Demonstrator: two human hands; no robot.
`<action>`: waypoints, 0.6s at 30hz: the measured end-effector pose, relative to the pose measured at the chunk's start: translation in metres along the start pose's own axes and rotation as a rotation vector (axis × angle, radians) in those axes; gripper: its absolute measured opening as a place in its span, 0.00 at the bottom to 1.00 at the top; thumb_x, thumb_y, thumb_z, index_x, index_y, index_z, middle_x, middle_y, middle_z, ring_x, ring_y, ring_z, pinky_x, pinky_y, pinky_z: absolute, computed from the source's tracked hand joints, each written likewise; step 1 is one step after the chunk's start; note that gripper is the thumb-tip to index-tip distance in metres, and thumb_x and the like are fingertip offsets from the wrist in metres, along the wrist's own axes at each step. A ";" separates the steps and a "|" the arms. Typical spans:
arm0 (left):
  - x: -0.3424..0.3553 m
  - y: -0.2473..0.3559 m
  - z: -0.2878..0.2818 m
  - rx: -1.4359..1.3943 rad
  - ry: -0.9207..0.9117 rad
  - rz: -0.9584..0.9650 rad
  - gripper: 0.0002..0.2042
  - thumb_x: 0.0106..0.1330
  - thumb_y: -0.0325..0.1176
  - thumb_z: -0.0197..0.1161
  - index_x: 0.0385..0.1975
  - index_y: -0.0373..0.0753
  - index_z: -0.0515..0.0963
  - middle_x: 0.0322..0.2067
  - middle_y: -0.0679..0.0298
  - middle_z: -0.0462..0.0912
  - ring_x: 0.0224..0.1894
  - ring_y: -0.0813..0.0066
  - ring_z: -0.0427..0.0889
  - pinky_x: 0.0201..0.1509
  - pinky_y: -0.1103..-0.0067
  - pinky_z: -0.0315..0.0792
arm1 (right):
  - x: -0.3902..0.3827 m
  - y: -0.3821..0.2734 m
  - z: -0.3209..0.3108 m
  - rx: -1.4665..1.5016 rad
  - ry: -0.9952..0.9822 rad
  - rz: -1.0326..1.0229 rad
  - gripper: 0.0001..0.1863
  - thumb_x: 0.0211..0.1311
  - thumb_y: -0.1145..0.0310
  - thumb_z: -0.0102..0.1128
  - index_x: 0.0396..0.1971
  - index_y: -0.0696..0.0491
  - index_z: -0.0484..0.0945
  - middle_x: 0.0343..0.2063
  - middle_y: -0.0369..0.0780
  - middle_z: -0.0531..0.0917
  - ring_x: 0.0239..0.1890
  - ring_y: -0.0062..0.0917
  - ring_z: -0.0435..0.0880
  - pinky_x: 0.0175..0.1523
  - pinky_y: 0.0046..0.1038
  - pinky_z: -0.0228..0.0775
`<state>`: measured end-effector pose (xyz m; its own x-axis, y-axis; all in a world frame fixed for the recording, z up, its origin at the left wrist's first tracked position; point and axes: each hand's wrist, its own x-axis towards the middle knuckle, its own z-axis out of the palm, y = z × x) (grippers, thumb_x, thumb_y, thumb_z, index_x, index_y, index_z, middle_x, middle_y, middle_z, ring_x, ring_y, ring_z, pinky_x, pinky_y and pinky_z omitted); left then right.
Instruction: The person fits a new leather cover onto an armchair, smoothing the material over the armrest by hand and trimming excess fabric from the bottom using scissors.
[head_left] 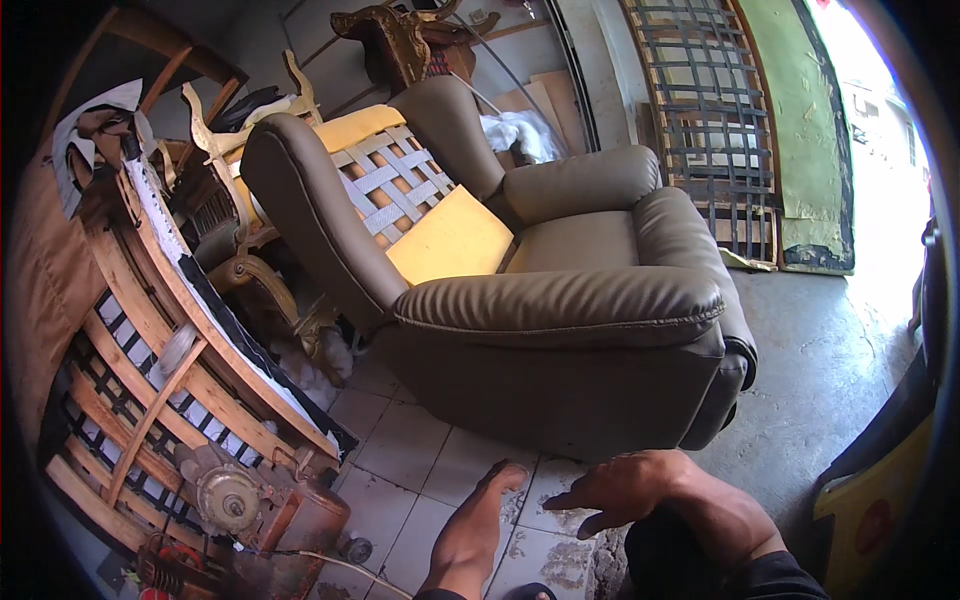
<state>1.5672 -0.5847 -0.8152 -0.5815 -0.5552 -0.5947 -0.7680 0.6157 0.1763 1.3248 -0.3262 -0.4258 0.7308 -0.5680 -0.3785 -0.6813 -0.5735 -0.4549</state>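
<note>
My left hand (506, 477) is low in front of the armchair's near side, over the tiles. Its fingers are turned away and mostly hidden, so its grip does not show. My right hand (622, 487) hangs to its right with nothing in it, fingers apart and pointing left. Just beyond both hands stands a brown-grey upholstered armchair (560, 385), its near side facing me. The back is uncovered between the side wings, showing woven grey webbing (392, 190). A yellow foam piece (455, 240) lies against the lower back above the seat.
Wooden sofa frames (180, 340) lean at the left. Below them sits a rusty air compressor (230, 497) with a cable on the tiled floor (385, 465). Gilded chair frames (240, 190) are piled behind the armchair. A webbed frame (705, 110) stands upright by a green panel (810, 150).
</note>
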 end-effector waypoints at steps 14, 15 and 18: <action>-0.030 0.030 -0.015 -0.365 0.104 -0.213 0.15 0.55 0.31 0.58 0.42 0.43 0.83 0.38 0.64 0.87 0.33 0.70 0.86 0.30 0.71 0.81 | -0.002 0.004 0.002 0.015 0.012 -0.012 0.34 0.71 0.49 0.53 0.72 0.45 0.59 0.62 0.48 0.75 0.63 0.45 0.73 0.68 0.42 0.65; -0.031 0.028 -0.015 -0.346 0.105 -0.207 0.14 0.56 0.32 0.57 0.42 0.43 0.83 0.39 0.65 0.87 0.34 0.70 0.86 0.30 0.71 0.81 | -0.001 0.004 0.003 0.011 0.025 -0.031 0.34 0.71 0.49 0.53 0.72 0.45 0.59 0.61 0.49 0.75 0.63 0.45 0.73 0.68 0.42 0.65; -0.033 0.039 -0.020 -0.362 0.084 -0.217 0.14 0.56 0.32 0.57 0.42 0.43 0.83 0.39 0.65 0.87 0.35 0.69 0.86 0.31 0.70 0.81 | 0.000 0.009 0.006 0.009 0.022 -0.019 0.34 0.71 0.49 0.53 0.72 0.46 0.59 0.61 0.49 0.75 0.63 0.45 0.73 0.67 0.42 0.65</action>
<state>1.5511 -0.5536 -0.7730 -0.4046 -0.7032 -0.5847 -0.9108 0.2521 0.3270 1.3186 -0.3277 -0.4341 0.7426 -0.5700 -0.3516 -0.6667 -0.5791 -0.4693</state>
